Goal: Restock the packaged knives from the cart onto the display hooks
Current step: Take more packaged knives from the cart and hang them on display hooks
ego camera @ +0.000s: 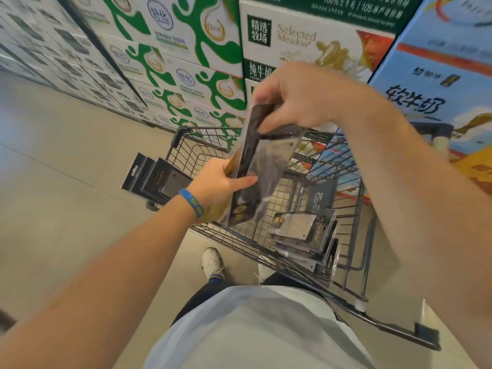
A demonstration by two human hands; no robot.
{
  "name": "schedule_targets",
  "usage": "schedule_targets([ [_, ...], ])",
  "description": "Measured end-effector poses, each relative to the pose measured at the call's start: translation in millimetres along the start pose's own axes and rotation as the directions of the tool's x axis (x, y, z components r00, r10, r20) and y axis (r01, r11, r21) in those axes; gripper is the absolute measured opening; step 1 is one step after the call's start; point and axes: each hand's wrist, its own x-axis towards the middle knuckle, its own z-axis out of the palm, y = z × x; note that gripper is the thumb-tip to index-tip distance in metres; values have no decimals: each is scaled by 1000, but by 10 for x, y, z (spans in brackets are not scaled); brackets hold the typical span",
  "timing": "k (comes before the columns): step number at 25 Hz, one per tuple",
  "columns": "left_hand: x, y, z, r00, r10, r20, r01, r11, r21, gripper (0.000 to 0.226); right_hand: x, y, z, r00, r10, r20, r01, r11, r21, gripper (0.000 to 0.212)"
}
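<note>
A packaged knife [262,166] in a clear blister on a black card hangs tilted above the wire cart [354,265]. My left hand [218,183], with a blue wristband, grips the package's lower left edge. My right hand [300,97] pinches its top end from above. A stack of more knife packages [303,235] lies in the cart's near right corner. Several other black packages [154,177] lean at the cart's left outer side. No display hooks are in view.
Stacked milk cartons [186,62] form a wall beyond the cart, with blue cartons [436,83] at the right. The beige tiled floor [58,161] stretches to the left. My shoes [211,263] stand just behind the cart's handle bar [423,332].
</note>
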Motion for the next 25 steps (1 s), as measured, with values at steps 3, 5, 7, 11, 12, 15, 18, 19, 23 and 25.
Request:
schedule_targets([
  [3,-91,-70,-19,965,-99,-243,67,988,-137,14,194,123,442,888,-7,-461,26,999,34,81],
  [5,-165,-110,-84,906,-187,-380,49,938,-344,17,212,192,935,820,202,-535,-31,950,310,111],
  [7,-268,-118,-161,901,-216,-376,-27,837,-546,27,167,170,1475,871,426,-243,-179,737,652,110],
  [11,-493,-139,-288,905,-299,-301,-27,668,-744,53,184,92,2007,869,494,10,-220,367,904,84],
  [12,-551,-163,-316,912,-301,-279,-27,634,-773,49,186,85,2009,854,520,-2,-190,315,930,84],
  [15,-746,-258,-375,948,-294,-124,41,497,-867,48,185,79,1873,760,646,-71,-148,279,949,84],
  [18,-806,-221,-341,980,-197,21,97,383,-918,44,139,97,1761,680,718,-145,-199,372,907,79],
  [19,-744,-168,-323,982,-187,8,89,428,-899,39,115,96,1714,675,722,-152,-209,385,899,80],
  [23,-421,122,-412,923,-171,-345,-119,726,-678,28,-85,171,1421,549,781,-297,-183,460,869,73],
  [25,-302,330,-554,907,-91,-411,-197,771,-605,26,-263,211,1165,446,815,-369,-170,483,859,70],
])
